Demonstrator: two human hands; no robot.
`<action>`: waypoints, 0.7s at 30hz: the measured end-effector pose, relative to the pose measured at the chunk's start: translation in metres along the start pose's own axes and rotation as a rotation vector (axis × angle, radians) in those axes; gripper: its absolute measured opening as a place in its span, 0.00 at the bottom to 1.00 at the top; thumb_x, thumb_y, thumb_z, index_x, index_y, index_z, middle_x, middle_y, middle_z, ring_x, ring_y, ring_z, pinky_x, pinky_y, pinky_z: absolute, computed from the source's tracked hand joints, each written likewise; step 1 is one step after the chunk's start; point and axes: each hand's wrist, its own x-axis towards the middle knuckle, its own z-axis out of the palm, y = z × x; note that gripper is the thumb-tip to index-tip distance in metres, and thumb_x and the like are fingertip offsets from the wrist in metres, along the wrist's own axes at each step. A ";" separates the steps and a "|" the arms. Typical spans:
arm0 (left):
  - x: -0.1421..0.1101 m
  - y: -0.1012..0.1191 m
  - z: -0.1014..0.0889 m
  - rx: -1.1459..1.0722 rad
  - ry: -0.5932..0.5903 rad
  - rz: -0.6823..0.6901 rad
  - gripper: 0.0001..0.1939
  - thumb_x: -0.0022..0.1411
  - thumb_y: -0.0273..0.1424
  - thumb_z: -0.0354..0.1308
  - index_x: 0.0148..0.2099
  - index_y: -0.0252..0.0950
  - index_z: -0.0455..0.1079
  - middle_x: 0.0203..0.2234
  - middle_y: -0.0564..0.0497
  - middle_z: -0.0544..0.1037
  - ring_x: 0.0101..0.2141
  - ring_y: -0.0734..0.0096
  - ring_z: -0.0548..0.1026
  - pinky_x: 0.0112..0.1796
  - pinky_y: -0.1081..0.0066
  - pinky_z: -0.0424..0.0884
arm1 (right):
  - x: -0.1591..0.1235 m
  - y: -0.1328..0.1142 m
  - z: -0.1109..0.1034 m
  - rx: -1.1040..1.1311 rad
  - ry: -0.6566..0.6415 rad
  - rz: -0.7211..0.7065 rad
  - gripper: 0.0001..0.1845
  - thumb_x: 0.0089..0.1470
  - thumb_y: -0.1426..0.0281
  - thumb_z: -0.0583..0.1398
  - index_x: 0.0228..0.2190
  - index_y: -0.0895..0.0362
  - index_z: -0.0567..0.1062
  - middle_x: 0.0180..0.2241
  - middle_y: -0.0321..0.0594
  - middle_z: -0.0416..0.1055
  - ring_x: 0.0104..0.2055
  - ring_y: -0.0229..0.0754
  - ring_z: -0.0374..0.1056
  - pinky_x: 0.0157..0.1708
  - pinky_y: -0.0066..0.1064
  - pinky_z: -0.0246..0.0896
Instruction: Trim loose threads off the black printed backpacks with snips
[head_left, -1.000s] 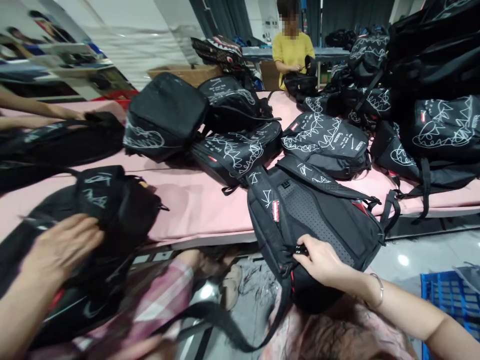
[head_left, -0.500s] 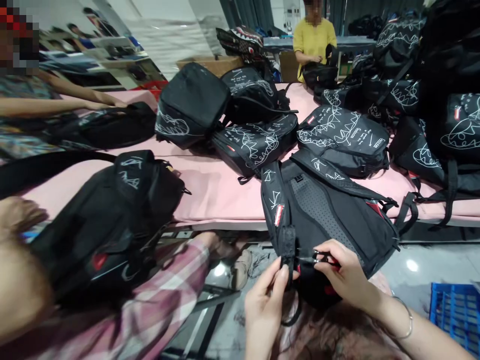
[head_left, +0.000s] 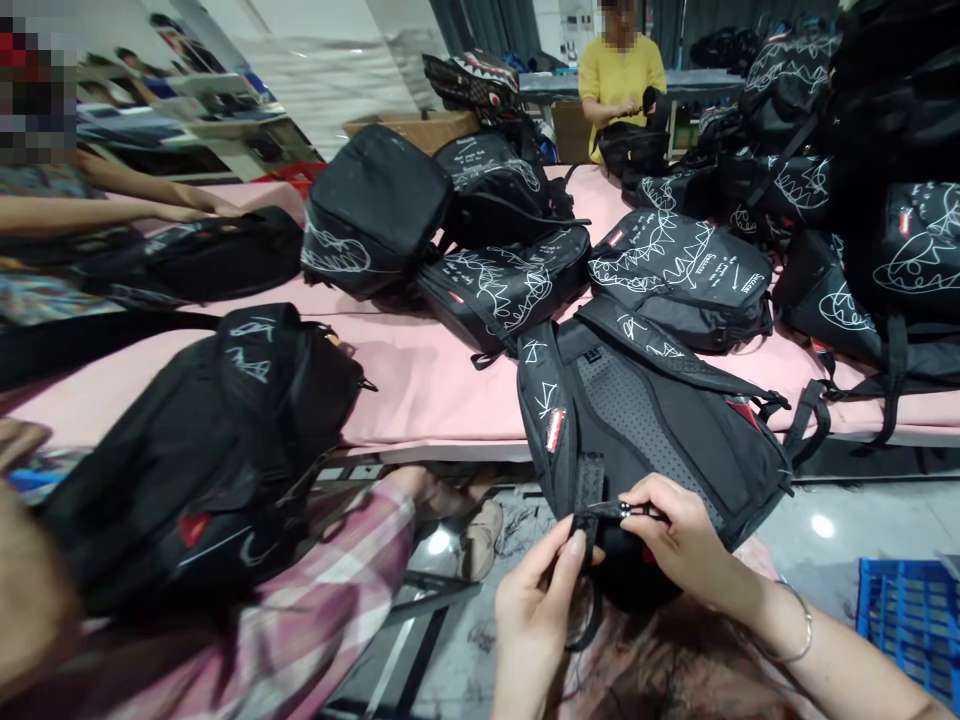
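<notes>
A black backpack [head_left: 660, 420] with white scribble print lies back-side up, hanging over the near edge of the pink table [head_left: 427, 385] onto my lap. My left hand [head_left: 536, 595] pinches the end of its black shoulder strap [head_left: 586, 485], thumb and fingers closed on the webbing. My right hand [head_left: 675, 540] is closed on a small metal-tipped tool [head_left: 634, 511] with a red handle, its tip touching the strap end just right of my left fingers.
Several more black printed backpacks cover the table, piled high at the right [head_left: 900, 230]. A person in a plaid sleeve [head_left: 330, 590] at my left holds another backpack [head_left: 217, 450]. Another person's arms [head_left: 112, 210] reach in far left. A person in yellow [head_left: 621, 75] works behind. A blue crate [head_left: 911, 620] sits at lower right.
My left hand came up from the left-hand side to pinch the strap end. My right hand shifted along the bag's lower edge and now holds the tool at the strap.
</notes>
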 end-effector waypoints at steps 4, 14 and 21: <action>0.001 0.002 0.001 0.009 -0.010 -0.018 0.22 0.51 0.43 0.59 0.43 0.33 0.73 0.26 0.49 0.77 0.29 0.69 0.74 0.34 0.75 0.69 | 0.001 -0.003 -0.001 0.023 -0.035 0.015 0.05 0.53 0.73 0.55 0.34 0.58 0.68 0.30 0.37 0.65 0.31 0.34 0.61 0.31 0.24 0.55; -0.021 0.041 -0.001 -0.090 0.223 0.054 0.15 0.52 0.42 0.58 0.30 0.34 0.71 0.18 0.52 0.69 0.23 0.75 0.66 0.30 0.78 0.65 | 0.001 -0.001 -0.003 0.526 0.082 0.297 0.12 0.49 0.65 0.58 0.37 0.57 0.69 0.29 0.37 0.65 0.30 0.34 0.60 0.30 0.25 0.56; -0.029 0.050 0.037 -0.625 -0.291 -0.455 0.18 0.47 0.42 0.63 0.34 0.33 0.69 0.19 0.54 0.68 0.14 0.84 0.60 0.17 0.82 0.58 | 0.013 -0.010 -0.008 0.787 -0.071 0.524 0.20 0.38 0.57 0.65 0.22 0.60 0.64 0.16 0.29 0.55 0.18 0.29 0.51 0.18 0.22 0.47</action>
